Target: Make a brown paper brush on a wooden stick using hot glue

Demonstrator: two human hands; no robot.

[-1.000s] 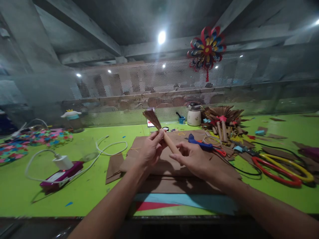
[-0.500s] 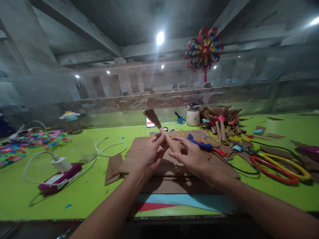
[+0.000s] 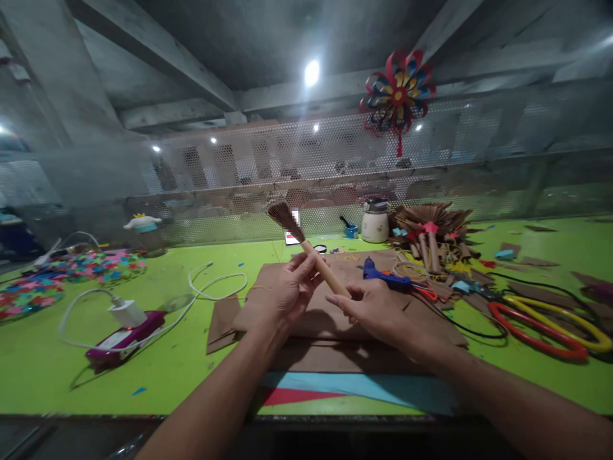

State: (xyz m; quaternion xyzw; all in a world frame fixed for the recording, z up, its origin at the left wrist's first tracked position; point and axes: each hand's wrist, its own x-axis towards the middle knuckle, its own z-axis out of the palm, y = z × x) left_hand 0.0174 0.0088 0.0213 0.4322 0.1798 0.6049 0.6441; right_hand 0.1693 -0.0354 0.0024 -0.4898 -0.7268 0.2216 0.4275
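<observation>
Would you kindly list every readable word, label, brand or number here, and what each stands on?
None can be read.
Phone: screen partly pixelated, too small to read.
Purple power strip: pale patch, any print too small.
White bottle: markings too blurred.

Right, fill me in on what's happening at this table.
A person is holding a brown fringed-top stick in both hands, tilted above some brown paper sheets. The left hand grips it just below the fringe, the right hand at the lower end. A blue glue gun lies to the right, with similar fan-topped pieces heaped behind it.
</observation>
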